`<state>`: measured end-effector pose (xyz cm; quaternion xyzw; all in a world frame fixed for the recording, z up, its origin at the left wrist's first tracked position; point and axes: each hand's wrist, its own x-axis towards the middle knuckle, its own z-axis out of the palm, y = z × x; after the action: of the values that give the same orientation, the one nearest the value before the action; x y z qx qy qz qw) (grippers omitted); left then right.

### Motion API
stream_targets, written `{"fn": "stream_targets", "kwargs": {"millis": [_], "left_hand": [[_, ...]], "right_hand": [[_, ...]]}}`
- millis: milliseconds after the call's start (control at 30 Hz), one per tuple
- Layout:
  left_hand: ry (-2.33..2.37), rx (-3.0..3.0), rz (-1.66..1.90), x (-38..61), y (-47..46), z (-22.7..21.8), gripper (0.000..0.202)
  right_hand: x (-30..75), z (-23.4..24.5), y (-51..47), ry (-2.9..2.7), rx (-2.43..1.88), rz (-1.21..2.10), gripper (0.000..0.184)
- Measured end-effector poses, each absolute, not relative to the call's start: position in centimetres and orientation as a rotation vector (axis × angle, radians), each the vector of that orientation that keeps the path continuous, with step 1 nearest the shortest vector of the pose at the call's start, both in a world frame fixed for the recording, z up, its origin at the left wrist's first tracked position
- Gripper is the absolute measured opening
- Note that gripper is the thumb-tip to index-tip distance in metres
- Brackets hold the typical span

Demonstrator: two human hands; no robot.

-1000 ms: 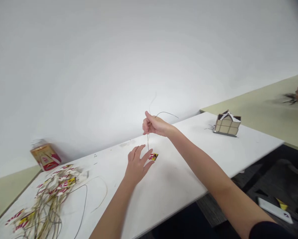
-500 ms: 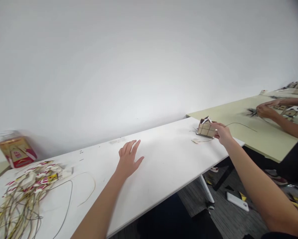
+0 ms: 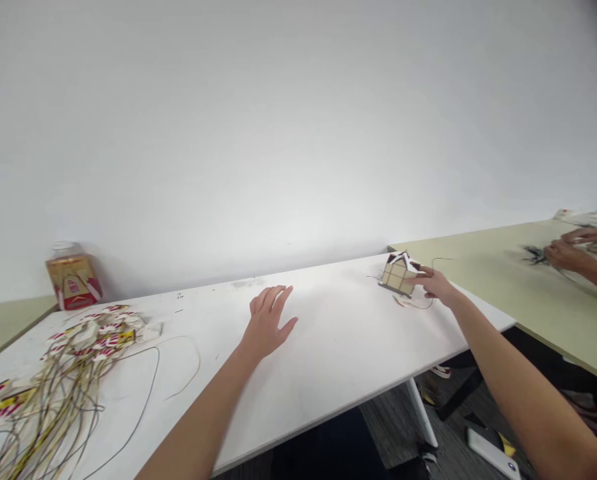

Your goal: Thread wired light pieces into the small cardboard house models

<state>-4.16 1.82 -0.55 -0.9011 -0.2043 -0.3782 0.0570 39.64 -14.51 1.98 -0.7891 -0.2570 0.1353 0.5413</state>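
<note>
A small model house (image 3: 398, 274) with beige walls, dark beams and a black-and-white roof is at the right end of the white table (image 3: 328, 320). My right hand (image 3: 437, 287) grips the house from its right side, thumb and fingers at the wall. A thin string and a small pale tag (image 3: 402, 301) trail beside the house. Over the middle of the tabletop, my left hand (image 3: 268, 323) is open, fingers apart and nothing in it. To its left lies a tangle of strings (image 3: 73, 393) with red, white and yellow paper pieces.
A bottle with a gold-and-red label (image 3: 73, 280) stands at the back left by the wall. On the right, a pale green table (image 3: 518, 280) adjoins, where another person's hands (image 3: 571, 253) work with dark strands. A white phone-like object (image 3: 493, 453) lies on the floor.
The view has turned a little left. My right hand has brought the model house leftward over the white table, and its front gable shows more. My left hand stays open.
</note>
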Motion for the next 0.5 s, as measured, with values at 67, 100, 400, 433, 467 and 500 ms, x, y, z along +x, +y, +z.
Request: {"fn": "stream_targets", "kwargs": {"millis": [67,100,400,433,467,500], "left_hand": [[-0.657,-2.787,-1.121,-4.1,1.7,-0.6,0.058],[-0.688,-2.824,-1.105,-4.1,1.5,-0.5,0.059],[-1.580,-3.100,-1.274,-3.1,-0.9,0.1,0.119],[-1.678,-3.073,-1.351,-3.1,-1.1,0.2,0.123],[-1.754,-3.046,-1.427,-3.0,-1.1,0.3,0.125],[-1.806,-3.025,-1.501,-3.0,-1.1,0.4,0.123]], "right_hand": [[36.9,1.9,-12.6,-0.788,-1.869,0.468,0.064],[35.2,2.0,-11.7,-0.902,-1.855,0.528,0.067],[19.9,5.4,-5.9,-1.421,-1.646,0.941,0.050],[19.3,5.6,-4.9,-1.406,-1.639,0.927,0.049],[18.8,5.7,-3.9,-1.385,-1.620,0.909,0.051],[18.4,5.6,-2.9,-1.373,-1.587,0.890,0.054]]}}
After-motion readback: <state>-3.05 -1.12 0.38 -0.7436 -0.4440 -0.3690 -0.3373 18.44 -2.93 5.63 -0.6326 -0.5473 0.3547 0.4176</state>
